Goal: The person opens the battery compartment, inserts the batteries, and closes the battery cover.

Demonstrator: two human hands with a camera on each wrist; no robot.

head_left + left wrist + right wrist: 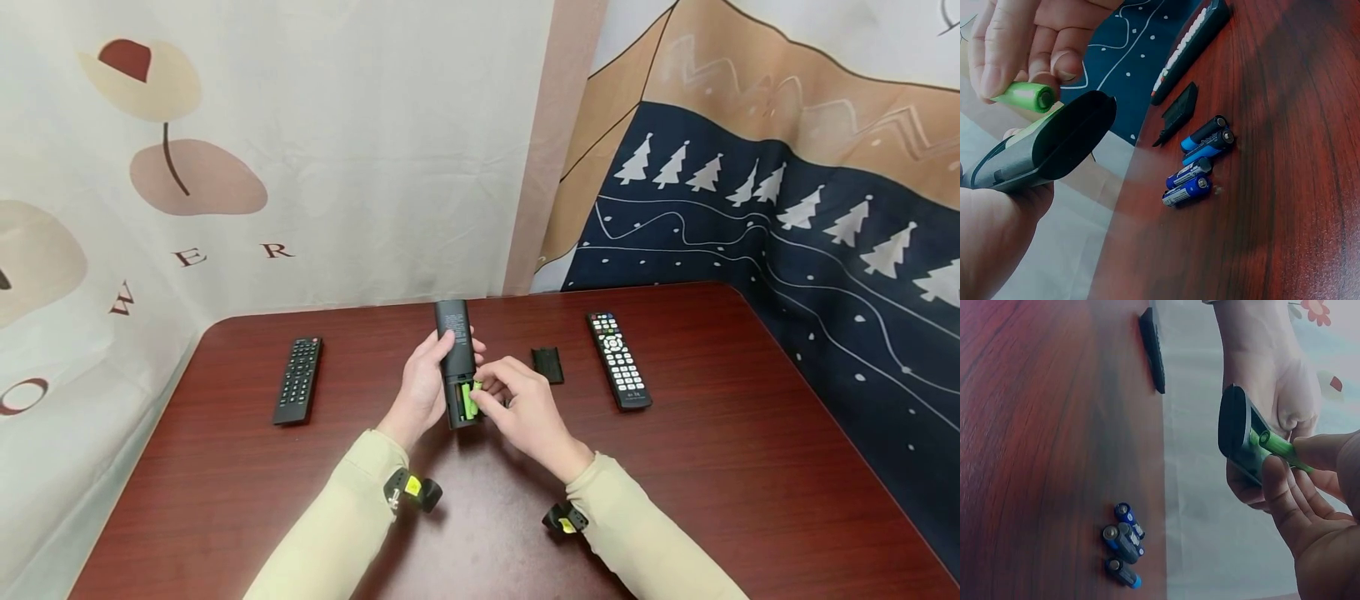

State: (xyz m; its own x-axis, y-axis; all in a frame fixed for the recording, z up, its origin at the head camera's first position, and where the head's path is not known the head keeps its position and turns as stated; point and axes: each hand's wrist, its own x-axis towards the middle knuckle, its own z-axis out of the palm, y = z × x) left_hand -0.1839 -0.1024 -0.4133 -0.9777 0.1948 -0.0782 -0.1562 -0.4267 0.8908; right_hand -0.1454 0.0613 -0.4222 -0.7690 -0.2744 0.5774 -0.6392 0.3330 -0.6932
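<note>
My left hand point(422, 390) grips a black remote control point(454, 348), its back turned up and its battery compartment uncovered. One green battery point(467, 402) lies in that compartment. With thumb and fingertips my right hand point(531, 410) pinches a second green battery point(1277, 445), held tilted right over the compartment opening. In the left wrist view this battery overlaps the remote's edge, one end pointing out from the fingers. A loose black battery cover point(547, 365) rests on the table just right of my hands.
Several blue-and-black batteries point(1209, 148) lie grouped on the table near the cover. A black remote point(298, 382) lies at the left, and another with white buttons point(619, 362) at the right. Printed curtains point(390, 167) hang behind the reddish-brown table point(720, 433).
</note>
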